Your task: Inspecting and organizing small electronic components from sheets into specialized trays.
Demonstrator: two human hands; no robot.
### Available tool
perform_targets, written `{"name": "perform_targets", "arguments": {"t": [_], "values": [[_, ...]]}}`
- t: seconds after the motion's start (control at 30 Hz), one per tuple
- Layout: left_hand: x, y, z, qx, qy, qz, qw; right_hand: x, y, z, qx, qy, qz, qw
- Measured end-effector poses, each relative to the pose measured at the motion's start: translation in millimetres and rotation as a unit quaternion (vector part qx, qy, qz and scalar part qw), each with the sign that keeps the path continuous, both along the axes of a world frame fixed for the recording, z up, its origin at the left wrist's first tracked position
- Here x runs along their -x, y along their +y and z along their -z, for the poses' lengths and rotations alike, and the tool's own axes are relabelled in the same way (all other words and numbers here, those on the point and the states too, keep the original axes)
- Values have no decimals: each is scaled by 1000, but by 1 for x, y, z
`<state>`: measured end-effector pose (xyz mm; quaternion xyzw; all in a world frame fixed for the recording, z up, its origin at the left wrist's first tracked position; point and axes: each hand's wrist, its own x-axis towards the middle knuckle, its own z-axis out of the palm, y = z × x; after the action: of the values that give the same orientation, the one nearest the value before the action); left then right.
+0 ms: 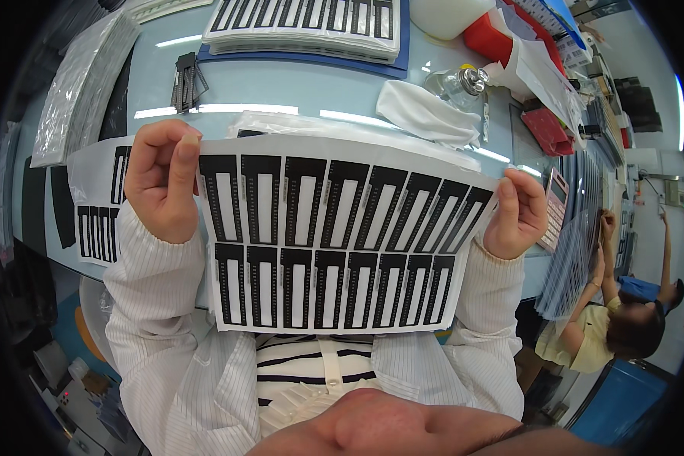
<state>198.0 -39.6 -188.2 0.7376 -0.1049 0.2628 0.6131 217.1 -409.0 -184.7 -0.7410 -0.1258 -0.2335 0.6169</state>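
Observation:
Between my two hands hangs a white sheet of black frame-shaped stickers [343,239], set out in two rows, its lower part hanging close to my chest. My left hand [163,178] pinches the sheet's upper left corner between thumb and fingers. At the upper right corner my right hand [518,213] grips it the same way. Behind the sheet's top edge, a clear plastic-wrapped stack [281,121] lies on the table, mostly hidden. Left of my left hand lies another sticker sheet [95,197], partly covered by my sleeve.
A pile of sticker sheets [304,52] rests on a blue board at the back. Loose black strips [188,83], a white cloth [425,112], a glass bottle [457,85] and a pink calculator [556,205] surround my hands. Wrapped packs [83,91] stand left. Co-workers [608,327] are at the right.

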Motion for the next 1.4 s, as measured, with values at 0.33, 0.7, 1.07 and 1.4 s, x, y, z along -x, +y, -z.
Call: {"name": "perform_targets", "arguments": {"t": [0.33, 0.7, 1.07, 1.4], "values": [[1, 0, 0, -2, 6, -1, 1000, -1, -1, 3, -1, -4, 4, 1000], [0, 0, 3, -1, 0, -11, 1000, -3, 3, 0, -3, -7, 20, 1000], [0, 0, 5, -6, -2, -34, 999, -1, 4, -1, -1, -8, 21, 1000], [-2, 1, 8, -16, -9, -42, 999, 0, 3, -4, 4, -11, 12, 1000]]}}
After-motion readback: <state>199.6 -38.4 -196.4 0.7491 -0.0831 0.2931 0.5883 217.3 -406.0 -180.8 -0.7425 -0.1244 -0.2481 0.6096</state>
